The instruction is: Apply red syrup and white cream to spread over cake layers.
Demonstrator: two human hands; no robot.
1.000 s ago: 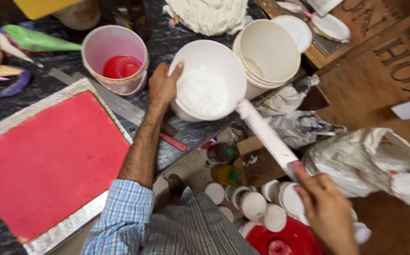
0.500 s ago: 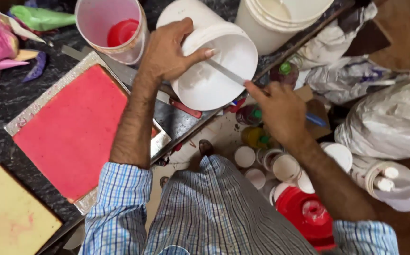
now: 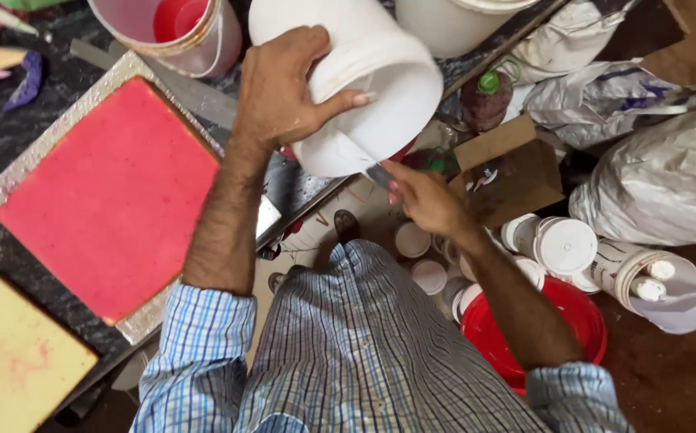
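My left hand grips the rim of a white plastic bucket, tilted toward me over the counter's edge. My right hand holds a flat spatula whose blade reaches into the bucket's mouth. Left of my forearm, a square red cake slab lies on a silver board on the dark counter.
A yellow slab lies at the lower left. A translucent tub with a red lid inside stands behind the red slab. On the floor are a red bucket, several white jars, a cardboard box and plastic bags.
The bucket has tipped further toward me under my left hand. My right hand brought the spatula from the right into the bucket's mouth. The view shifted closer to the counter.
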